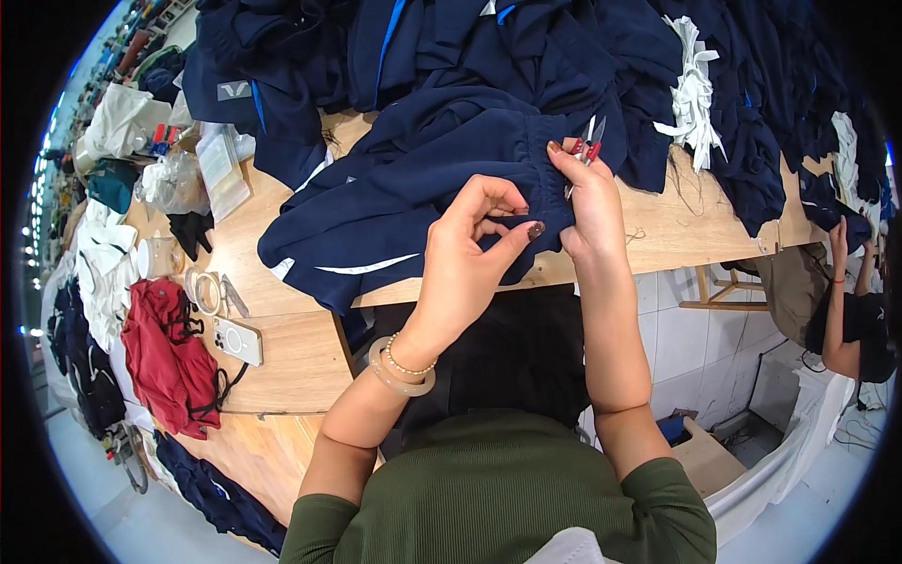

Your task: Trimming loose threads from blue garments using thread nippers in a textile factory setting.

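A navy blue garment [413,188] with white stripes lies on the wooden table [301,348], its gathered hem pulled toward the table's edge. My left hand [470,249] pinches that hem between thumb and fingers; bracelets ring its wrist. My right hand [587,202] grips the same hem just to the right and also holds small red-handled thread snips [588,148], blades pointing up and away.
A big heap of navy clothes [526,47] and white fabric strips [693,94] covers the far table. On the left lie a red garment [164,352], a phone [237,340], a tape roll [202,289] and plastic bags [174,179]. Another person [850,310] works at the right.
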### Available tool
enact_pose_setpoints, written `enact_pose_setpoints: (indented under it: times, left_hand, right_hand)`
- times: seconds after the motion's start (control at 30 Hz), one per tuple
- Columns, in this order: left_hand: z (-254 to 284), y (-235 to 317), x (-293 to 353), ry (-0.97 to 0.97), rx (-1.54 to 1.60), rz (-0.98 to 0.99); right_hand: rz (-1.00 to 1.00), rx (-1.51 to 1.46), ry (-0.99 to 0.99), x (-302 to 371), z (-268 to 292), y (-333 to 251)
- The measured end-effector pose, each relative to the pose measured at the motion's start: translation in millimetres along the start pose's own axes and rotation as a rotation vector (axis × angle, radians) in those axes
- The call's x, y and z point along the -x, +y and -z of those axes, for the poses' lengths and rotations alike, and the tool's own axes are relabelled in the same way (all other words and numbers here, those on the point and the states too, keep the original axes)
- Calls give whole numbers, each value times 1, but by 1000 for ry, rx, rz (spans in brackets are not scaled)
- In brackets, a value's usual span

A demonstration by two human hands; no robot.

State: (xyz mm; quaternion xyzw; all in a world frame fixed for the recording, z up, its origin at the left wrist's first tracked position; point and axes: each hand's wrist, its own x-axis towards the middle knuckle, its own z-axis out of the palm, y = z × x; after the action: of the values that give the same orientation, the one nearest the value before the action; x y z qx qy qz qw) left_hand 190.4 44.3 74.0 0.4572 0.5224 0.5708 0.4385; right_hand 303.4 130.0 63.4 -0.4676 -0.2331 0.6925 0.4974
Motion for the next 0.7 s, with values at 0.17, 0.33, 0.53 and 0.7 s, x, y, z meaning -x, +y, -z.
enact_pose_setpoints:
  times: [0.17,0.33,0.53,0.7]
  left_hand:
    - [6,3,0,-81,101,59]
    - [9,2,0,-132,-77,83]
    - [16,2,-3,24,-121,56]
    - [14,-2,-7,50,-133,-38]
  right_hand:
    - [-9,27,-15,1,-1,0]
    - [8,49,-41,1,-1,1]
    - [609,893,69,-3,39,-3]
    - [313,847,33,40,58,-30]
